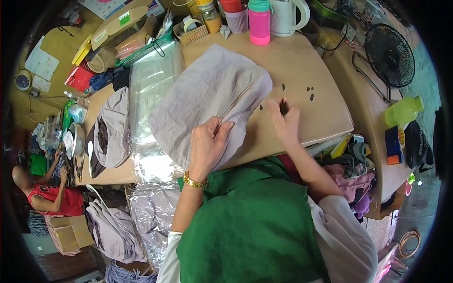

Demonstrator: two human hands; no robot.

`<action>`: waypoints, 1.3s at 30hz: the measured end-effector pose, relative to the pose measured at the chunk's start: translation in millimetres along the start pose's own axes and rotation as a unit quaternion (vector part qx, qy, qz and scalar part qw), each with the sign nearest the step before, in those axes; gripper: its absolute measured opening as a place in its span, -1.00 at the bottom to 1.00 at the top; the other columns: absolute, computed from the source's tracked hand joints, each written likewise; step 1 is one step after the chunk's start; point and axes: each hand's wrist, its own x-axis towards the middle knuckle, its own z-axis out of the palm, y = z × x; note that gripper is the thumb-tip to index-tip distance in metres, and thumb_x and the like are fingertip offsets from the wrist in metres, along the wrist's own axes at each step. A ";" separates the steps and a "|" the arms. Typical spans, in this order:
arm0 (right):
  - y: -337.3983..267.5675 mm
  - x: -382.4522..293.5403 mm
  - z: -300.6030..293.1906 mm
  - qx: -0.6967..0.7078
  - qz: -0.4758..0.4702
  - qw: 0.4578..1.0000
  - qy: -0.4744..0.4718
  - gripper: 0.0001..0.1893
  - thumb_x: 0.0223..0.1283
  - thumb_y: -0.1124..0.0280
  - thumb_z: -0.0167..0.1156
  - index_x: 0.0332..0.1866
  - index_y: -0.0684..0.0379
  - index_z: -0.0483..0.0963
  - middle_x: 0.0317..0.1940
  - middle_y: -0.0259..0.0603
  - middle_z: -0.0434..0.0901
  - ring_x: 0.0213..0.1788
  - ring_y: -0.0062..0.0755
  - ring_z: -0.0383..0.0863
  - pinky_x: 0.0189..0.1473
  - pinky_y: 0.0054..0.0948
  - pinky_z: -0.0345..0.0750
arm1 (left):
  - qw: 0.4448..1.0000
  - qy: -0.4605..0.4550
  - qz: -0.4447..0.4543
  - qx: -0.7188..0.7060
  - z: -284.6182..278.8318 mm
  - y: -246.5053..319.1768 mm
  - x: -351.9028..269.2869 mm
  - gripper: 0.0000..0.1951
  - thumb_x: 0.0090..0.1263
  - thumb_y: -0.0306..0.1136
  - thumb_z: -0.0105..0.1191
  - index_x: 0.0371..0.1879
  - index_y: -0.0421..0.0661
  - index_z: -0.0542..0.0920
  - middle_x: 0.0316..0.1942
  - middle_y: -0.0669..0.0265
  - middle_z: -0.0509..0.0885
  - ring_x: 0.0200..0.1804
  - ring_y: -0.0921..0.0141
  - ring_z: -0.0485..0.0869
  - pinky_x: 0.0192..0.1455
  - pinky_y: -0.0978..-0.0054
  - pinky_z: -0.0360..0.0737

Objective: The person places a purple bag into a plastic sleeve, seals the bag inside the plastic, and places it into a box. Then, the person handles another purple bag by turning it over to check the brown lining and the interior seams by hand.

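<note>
A light grey fabric piece (208, 88) with a zipper-like slit lies over the table before me, and my left hand (210, 141) pinches its near edge between thumb and fingers. To its right, my right hand (286, 118) is bent just above the tan tabletop (300, 63); it is blurred, and a dark thing shows at its fingers, too unclear to name. Several small dark oval marks or pieces (311, 97) dot the tabletop near that hand. Clear plastic sheets (150, 95) lie left of the fabric, partly under it.
Another grey fabric piece (115, 131) and a white spoon (90, 159) lie at left. A pink bottle (259, 24), a white jug (283, 17) and baskets line the far edge. A black fan (389, 55) and a green bottle (403, 111) are at right. A person (53, 198) works at far left.
</note>
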 end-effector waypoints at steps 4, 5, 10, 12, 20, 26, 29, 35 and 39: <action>3.0 -52.7 -3.4 0.286 0.365 0.880 -0.104 -0.65 0.32 0.19 0.33 -0.53 0.09 0.43 -0.69 -0.50 0.30 -0.72 -0.64 0.20 -0.64 -0.47 0.09 | 0.998 -0.003 0.042 -0.043 11.1 9.8 1.0 -0.68 0.34 -0.24 0.27 -0.50 -0.25 0.56 -0.69 0.10 0.49 -0.62 0.29 0.41 -0.51 0.31 0.39; 7.2 -58.9 -1.7 0.349 0.441 0.816 -0.134 -0.64 0.29 0.19 0.36 -0.54 0.09 0.42 -0.70 -0.50 0.29 -0.74 -0.65 0.18 -0.64 -0.46 0.09 | 0.998 -0.011 0.053 -0.039 15.4 12.1 0.5 -0.69 0.35 -0.24 0.26 -0.48 -0.24 0.57 -0.66 0.06 0.52 -0.60 0.18 0.49 -0.49 0.27 0.43; 29.5 -58.3 6.2 0.342 0.400 0.847 -0.079 -0.68 0.25 0.28 0.39 -0.52 0.11 0.44 -0.73 -0.47 0.31 -0.76 -0.65 0.13 -0.65 -0.45 0.03 | 0.997 -0.010 0.070 0.008 30.6 14.9 1.4 -0.73 0.40 -0.25 0.20 -0.41 -0.22 0.56 -0.62 0.00 0.57 -0.54 0.00 0.58 -0.46 0.16 0.47; 31.9 -54.7 7.3 0.341 0.393 0.852 -0.059 -0.71 0.24 0.32 0.39 -0.50 0.13 0.45 -0.73 -0.46 0.32 -0.76 -0.64 0.14 -0.66 -0.44 0.04 | 0.997 -0.028 0.032 0.069 33.1 13.9 2.7 -0.74 0.42 -0.26 0.18 -0.39 -0.22 0.55 -0.61 -0.02 0.57 -0.53 -0.04 0.57 -0.46 0.15 0.46; 35.6 0.6 0.8 0.337 0.339 0.872 0.106 -0.73 0.23 0.33 0.39 -0.48 0.14 0.46 -0.68 -0.44 0.40 -0.75 -0.61 0.24 -0.70 -0.46 0.15 | 0.990 -0.090 0.094 0.056 16.5 0.3 -13.2 -0.78 0.43 -0.30 0.14 -0.36 -0.22 0.55 -0.52 -0.04 0.58 -0.42 -0.03 0.58 -0.36 0.12 0.47; 45.8 -5.5 -6.8 0.363 0.372 0.854 0.015 -0.63 0.23 0.20 0.39 -0.55 0.08 0.40 -0.72 -0.51 0.32 -0.74 -0.65 0.21 -0.68 -0.49 0.13 | 0.991 0.030 0.102 0.077 21.9 -10.4 -12.0 -0.86 0.46 -0.34 0.07 -0.31 -0.14 0.53 -0.49 -0.01 0.63 -0.40 -0.03 0.62 -0.38 0.09 0.50; 27.7 -17.0 -19.8 0.266 0.350 0.892 -0.102 -0.63 0.20 0.15 0.41 -0.52 0.14 0.45 -0.73 -0.50 0.34 -0.71 -0.63 0.24 -0.64 -0.51 0.18 | 0.991 0.014 0.084 0.102 18.7 -16.7 -8.6 -0.88 0.48 -0.36 0.06 -0.29 -0.12 0.53 -0.50 0.03 0.64 -0.43 -0.03 0.63 -0.41 0.10 0.50; -38.2 -27.9 -46.2 -0.045 -0.096 0.972 -0.211 -0.82 0.20 0.35 0.38 -0.30 0.25 0.60 -0.49 -0.33 0.65 -0.49 -0.57 0.57 -0.44 -0.48 0.45 | 0.975 -0.052 0.193 0.100 1.8 -35.4 -6.8 -0.94 0.42 -0.41 0.08 -0.26 -0.11 0.55 -0.46 0.06 0.66 -0.41 0.03 0.66 -0.40 0.17 0.54; -31.9 2.5 -1.7 -0.232 -0.195 0.881 -0.363 -0.73 0.19 0.18 0.33 -0.20 0.17 0.64 -0.39 -0.04 0.65 -0.26 0.07 0.66 -0.22 -0.07 0.56 | 0.956 0.009 0.279 0.088 -5.6 -28.3 -3.5 -0.92 0.36 -0.43 0.13 -0.23 -0.10 0.58 -0.47 0.13 0.61 -0.42 0.11 0.63 -0.38 0.22 0.55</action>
